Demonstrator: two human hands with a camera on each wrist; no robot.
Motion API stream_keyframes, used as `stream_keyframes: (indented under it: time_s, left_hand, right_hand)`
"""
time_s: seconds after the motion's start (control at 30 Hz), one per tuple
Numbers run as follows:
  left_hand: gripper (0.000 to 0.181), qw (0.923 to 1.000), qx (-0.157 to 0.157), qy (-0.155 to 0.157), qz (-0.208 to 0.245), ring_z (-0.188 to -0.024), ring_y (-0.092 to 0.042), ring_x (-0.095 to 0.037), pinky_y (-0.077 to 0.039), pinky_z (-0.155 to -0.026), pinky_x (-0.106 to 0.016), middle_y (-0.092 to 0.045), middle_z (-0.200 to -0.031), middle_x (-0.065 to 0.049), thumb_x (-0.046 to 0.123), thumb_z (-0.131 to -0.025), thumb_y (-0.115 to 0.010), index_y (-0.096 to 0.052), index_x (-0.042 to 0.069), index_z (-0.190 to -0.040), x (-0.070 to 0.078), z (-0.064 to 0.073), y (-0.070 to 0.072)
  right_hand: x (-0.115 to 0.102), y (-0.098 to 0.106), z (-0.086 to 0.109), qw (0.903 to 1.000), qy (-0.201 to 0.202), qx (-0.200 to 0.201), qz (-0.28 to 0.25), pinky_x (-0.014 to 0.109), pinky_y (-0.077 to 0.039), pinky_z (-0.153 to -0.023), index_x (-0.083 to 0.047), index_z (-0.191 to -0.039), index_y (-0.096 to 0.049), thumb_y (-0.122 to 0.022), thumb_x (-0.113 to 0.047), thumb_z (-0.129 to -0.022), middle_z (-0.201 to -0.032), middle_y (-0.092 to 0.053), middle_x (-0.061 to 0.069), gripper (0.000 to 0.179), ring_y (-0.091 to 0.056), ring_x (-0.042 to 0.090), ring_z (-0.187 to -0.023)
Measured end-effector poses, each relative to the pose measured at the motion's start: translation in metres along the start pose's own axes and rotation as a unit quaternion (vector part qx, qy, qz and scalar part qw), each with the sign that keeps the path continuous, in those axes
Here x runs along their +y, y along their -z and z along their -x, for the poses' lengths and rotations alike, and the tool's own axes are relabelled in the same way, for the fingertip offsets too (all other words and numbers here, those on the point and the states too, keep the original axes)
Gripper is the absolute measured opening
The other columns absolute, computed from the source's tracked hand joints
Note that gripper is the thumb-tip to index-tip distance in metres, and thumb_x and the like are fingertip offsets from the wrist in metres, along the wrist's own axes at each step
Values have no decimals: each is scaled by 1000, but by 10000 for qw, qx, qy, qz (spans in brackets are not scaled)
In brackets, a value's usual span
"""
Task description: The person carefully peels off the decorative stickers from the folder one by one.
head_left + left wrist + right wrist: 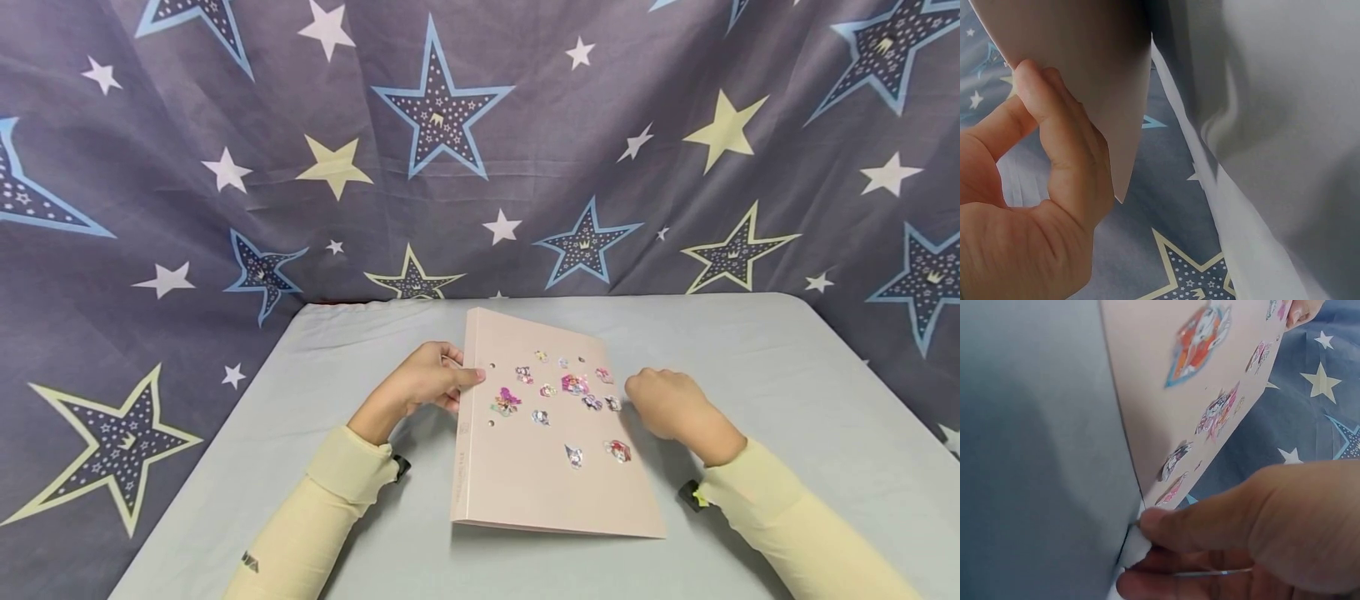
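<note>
A pale pink folder (540, 483) lies on the grey cover, its front dotted with several shiny cartoon stickers (575, 384). At its spine, my left hand (427, 379) grips the edge, thumb on the front and the other fingers beneath. The left wrist view shows these fingers (1060, 131) under the pale underside of the folder (1085, 50). Close to the folder's right edge is my right hand (667, 408), its fingers curled. Between its thumb and fingers in the right wrist view shows a small white piece (1135, 547), partly hidden; its kind is unclear.
A light grey cover (360, 533) spreads over the flat surface under the folder. Behind it hangs a dark grey cloth (525, 175) printed with blue, yellow and white stars. Small dark devices sit at both sleeve cuffs.
</note>
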State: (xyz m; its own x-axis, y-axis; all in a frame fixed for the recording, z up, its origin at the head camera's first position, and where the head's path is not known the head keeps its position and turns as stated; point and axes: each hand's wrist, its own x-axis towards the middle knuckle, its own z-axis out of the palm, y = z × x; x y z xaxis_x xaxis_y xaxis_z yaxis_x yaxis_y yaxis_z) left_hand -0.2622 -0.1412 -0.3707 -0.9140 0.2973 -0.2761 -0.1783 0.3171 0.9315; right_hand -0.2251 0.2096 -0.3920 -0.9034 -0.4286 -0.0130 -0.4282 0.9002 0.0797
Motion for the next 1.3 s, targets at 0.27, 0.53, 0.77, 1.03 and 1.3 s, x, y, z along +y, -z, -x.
stream_keyframes:
  time_s: [0.27, 0.53, 0.77, 1.03, 1.3]
  left_hand:
    - [39, 10000, -36, -11, 42, -53, -61, -14, -57, -48, -25, -67, -79, -10, 9, -92, -76, -47, -4, -114, -1, 0, 0]
    - [39, 9999, -55, -21, 86, -53, -61, -14, -58, -48, -25, -67, -79, -10, 9, -92, -76, -47, -4, -115, -1, 0, 0]
    - [40, 9999, -63, -31, 140, -53, -61, -14, -58, -48, -26, -66, -78, -9, 9, -92, -76, -46, -5, -115, 0, 1, 0]
    - [37, 9999, -65, -19, 127, -53, -62, -15, -58, -48, -26, -67, -79, -10, 8, -93, -76, -47, -4, -114, 0, 0, 1]
    - [39, 9999, -77, -29, 134, -53, -62, -15, -58, -48, -25, -68, -79, -10, 8, -93, -76, -47, -4, -115, -1, -1, 1]
  right_hand:
    - [-2, 2, 1, 9996, 121, 112, -242, 46, -57, -55, -5, -79, -63, -67, 1, -88, -76, -62, 12, 11, -59, 27, -63]
    - [-6, 4, -1, 9971, 72, 454, -607, 45, -56, -55, -8, -73, -63, -72, -4, -88, -73, -64, 9, 18, -56, 23, -59]
    - [-11, 5, -3, 9951, 37, 300, -938, 40, -52, -55, -9, -75, -65, -71, -7, -92, -74, -63, 7, 19, -53, 19, -60]
    - [-14, 4, -4, 9943, 110, 368, -991, 39, -50, -55, -11, -73, -63, -74, -12, -93, -73, -62, 5, 22, -51, 18, -60]
    - [-15, 2, -5, 9937, 128, 524, -983, 38, -50, -55, -13, -71, -61, -73, -7, -91, -71, -61, 3, 23, -51, 17, -60]
